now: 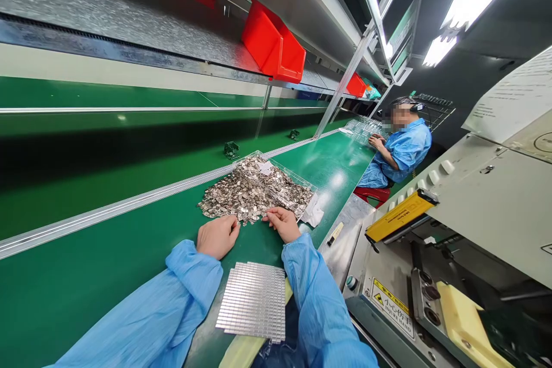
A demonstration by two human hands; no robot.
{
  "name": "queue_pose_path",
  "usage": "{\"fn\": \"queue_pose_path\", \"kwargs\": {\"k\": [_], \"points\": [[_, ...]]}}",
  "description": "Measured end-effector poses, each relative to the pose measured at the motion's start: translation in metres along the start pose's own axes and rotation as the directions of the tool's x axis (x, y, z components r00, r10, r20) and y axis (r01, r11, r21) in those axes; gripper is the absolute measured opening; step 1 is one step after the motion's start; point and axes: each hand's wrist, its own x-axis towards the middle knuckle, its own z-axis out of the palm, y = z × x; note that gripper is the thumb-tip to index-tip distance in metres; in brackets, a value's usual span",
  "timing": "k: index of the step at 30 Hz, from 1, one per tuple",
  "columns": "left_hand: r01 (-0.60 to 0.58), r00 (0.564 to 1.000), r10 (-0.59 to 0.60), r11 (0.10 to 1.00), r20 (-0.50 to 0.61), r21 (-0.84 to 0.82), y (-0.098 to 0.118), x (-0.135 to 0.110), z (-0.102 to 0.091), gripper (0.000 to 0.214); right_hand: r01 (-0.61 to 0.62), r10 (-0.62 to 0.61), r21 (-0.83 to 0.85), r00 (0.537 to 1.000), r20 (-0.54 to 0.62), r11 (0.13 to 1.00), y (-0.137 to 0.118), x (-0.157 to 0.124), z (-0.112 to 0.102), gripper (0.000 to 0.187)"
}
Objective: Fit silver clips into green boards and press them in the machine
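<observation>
A heap of small shiny metal parts [254, 190] lies on a clear tray on the green bench [86, 276]. My left hand [218, 236] rests at the near edge of the heap, fingers curled and tips among the parts. My right hand [282, 222] is beside it, fingers pinched together at the heap's edge. Whatever either hand holds is too small to make out. Between my blue sleeves, close to me, lies a flat silver gridded tray [253, 300] filled with rows of parts.
A grey machine [474, 213] with a yellow bar [401, 215] and a warning label stands on the right. A co-worker in blue [401, 152] sits farther along the bench. Red bins [273, 43] hang on the upper rail. The conveyor runs along the left.
</observation>
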Motion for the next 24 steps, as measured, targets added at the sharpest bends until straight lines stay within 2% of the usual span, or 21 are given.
{"fn": "queue_pose_path", "kwargs": {"k": [13,16,19,24], "points": [[-0.102,0.994,0.104,0.99,0.024,-0.095,-0.004,0.004,0.005,0.021,-0.029,0.027,-0.054,0.999,-0.044,0.998,-0.003,0.002,0.0,0.043],[-0.082,0.996,0.083,0.99,0.011,-0.118,0.0,0.004,0.004,0.019,-0.027,0.024,-0.075,0.999,-0.04,0.997,-0.009,0.001,0.0,0.044],[-0.051,0.999,0.05,0.988,-0.016,-0.145,0.006,0.001,0.002,0.016,0.014,-0.013,-0.075,1.0,0.012,0.997,-0.013,-0.002,-0.005,0.041],[0.029,0.987,-0.061,0.977,-0.146,-0.21,0.003,0.01,-0.005,0.015,0.071,-0.067,-0.238,0.997,0.026,0.969,0.003,0.017,-0.02,0.04]]}}
